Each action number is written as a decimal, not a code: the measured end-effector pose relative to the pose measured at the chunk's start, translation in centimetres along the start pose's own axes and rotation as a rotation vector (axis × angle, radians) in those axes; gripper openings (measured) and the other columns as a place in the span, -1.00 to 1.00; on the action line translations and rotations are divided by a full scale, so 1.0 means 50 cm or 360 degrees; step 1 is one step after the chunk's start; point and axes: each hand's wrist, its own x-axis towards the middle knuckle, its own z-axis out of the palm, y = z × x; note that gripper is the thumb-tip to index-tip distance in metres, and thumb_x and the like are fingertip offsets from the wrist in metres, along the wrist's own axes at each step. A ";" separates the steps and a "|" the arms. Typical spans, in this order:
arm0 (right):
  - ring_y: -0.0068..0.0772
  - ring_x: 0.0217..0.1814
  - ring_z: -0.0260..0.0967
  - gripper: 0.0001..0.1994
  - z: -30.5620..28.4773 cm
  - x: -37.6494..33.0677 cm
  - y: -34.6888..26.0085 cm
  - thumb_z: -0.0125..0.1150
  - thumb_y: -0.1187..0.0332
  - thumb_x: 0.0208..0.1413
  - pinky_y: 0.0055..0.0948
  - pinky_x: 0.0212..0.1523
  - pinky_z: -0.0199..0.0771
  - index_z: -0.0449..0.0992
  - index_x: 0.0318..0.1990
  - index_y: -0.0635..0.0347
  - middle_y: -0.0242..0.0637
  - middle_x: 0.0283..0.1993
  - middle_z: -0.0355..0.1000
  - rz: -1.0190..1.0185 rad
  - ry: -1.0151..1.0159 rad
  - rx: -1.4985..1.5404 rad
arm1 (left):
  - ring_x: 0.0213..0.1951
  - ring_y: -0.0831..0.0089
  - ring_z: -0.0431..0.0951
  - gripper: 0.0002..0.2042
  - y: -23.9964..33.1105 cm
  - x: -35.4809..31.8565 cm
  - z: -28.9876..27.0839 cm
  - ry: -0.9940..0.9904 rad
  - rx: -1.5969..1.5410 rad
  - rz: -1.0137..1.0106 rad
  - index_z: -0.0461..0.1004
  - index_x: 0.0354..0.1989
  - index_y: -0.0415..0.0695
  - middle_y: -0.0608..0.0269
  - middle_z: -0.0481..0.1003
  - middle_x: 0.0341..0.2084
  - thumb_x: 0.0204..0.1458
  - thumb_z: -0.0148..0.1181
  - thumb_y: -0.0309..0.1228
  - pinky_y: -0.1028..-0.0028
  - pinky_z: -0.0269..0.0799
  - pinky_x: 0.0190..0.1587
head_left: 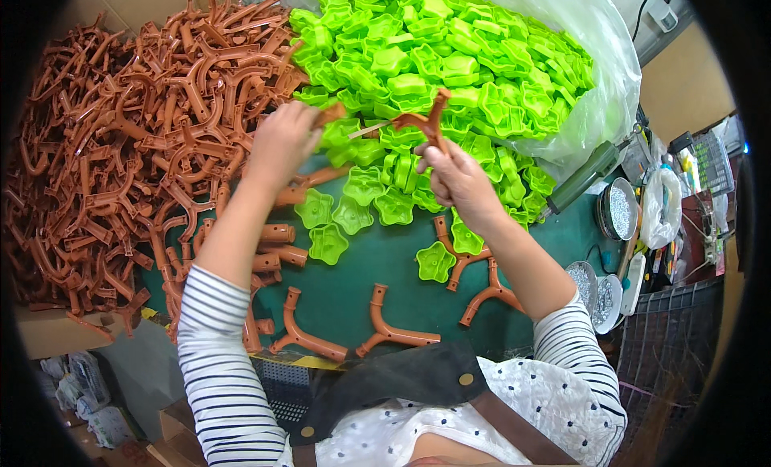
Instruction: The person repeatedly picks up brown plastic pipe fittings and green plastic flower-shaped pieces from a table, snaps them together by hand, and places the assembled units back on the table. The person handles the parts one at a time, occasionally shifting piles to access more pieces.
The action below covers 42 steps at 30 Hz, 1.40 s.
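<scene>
My right hand (pixel 459 180) is closed around the lower stem of a brown Y-shaped plastic branch piece (pixel 434 115), raised over the green parts. To its left, my left hand (pixel 283 142) has its fingers closed on another brown plastic piece (pixel 330 114), of which only one end shows. A thin pale strip (pixel 369 130) lies between the two pieces; what it belongs to I cannot make out. Below the hands, several bright green star-shaped plastic cups (pixel 328 244) lie on the green tabletop (pixel 345 276). Brown branch pieces (pixel 393 334) rest along the near edge.
A tall heap of brown branch pieces (pixel 104 170) fills the left side. Green cups (pixel 458 57) spill from a clear plastic bag (pixel 614 73) at the back. On the right are a green electric screwdriver (pixel 585 175) and bowls (pixel 619 210) of small metal parts.
</scene>
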 end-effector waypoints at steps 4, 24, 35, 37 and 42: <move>-0.75 -0.63 0.08 -0.51 0.065 0.016 0.020 0.25 0.02 0.20 -0.66 -0.65 0.07 0.33 0.03 0.25 -0.45 -0.40 0.40 0.0003 -0.0047 0.0130 | -0.25 0.30 0.51 -0.70 0.150 -0.022 -0.046 0.0042 0.0272 0.0486 0.49 -0.13 -0.18 0.17 0.49 -0.29 -0.11 0.21 -0.48 0.35 0.43 -0.27; -0.42 -0.24 0.43 -0.65 0.079 -0.216 0.088 0.32 0.31 0.14 -0.46 -0.18 0.42 0.50 0.06 0.21 -0.27 -0.19 0.51 -0.0390 -0.1059 -0.0997 | -0.15 0.49 0.56 -0.62 0.375 -0.332 -0.200 0.0241 -0.2659 -0.1688 0.39 0.14 -0.28 0.18 0.52 -0.11 0.24 0.16 -0.30 0.49 0.56 -0.13; -0.08 -0.18 0.47 -0.52 0.137 -0.216 0.115 0.43 0.21 -0.08 -0.18 -0.16 0.47 0.48 0.02 0.15 -0.27 -0.07 0.47 -0.1646 -0.0569 -0.1351 | -0.23 0.56 0.60 -0.62 0.430 -0.372 -0.175 0.0681 -0.2981 -0.1683 0.39 0.08 -0.23 0.27 0.54 -0.16 0.13 0.30 -0.39 0.56 0.59 -0.20; -0.08 -0.15 0.47 -0.51 0.139 -0.223 0.128 0.43 0.21 -0.08 -0.22 -0.15 0.48 0.49 0.02 0.15 -0.25 -0.04 0.50 -0.1409 -0.0709 -0.1208 | -0.22 0.55 0.60 -0.61 0.430 -0.374 -0.171 0.0698 -0.3008 -0.1608 0.39 0.08 -0.23 0.25 0.54 -0.14 0.12 0.31 -0.39 0.56 0.60 -0.19; -0.08 -0.17 0.51 -0.49 0.139 -0.231 0.125 0.43 0.23 -0.08 -0.28 -0.14 0.49 0.49 0.06 0.16 -0.21 -0.09 0.55 -0.1106 -0.0891 -0.1003 | -0.19 0.50 0.59 -0.59 0.440 -0.369 -0.176 0.0785 -0.3007 -0.1489 0.39 0.09 -0.25 0.23 0.54 -0.12 0.11 0.32 -0.39 0.54 0.57 -0.13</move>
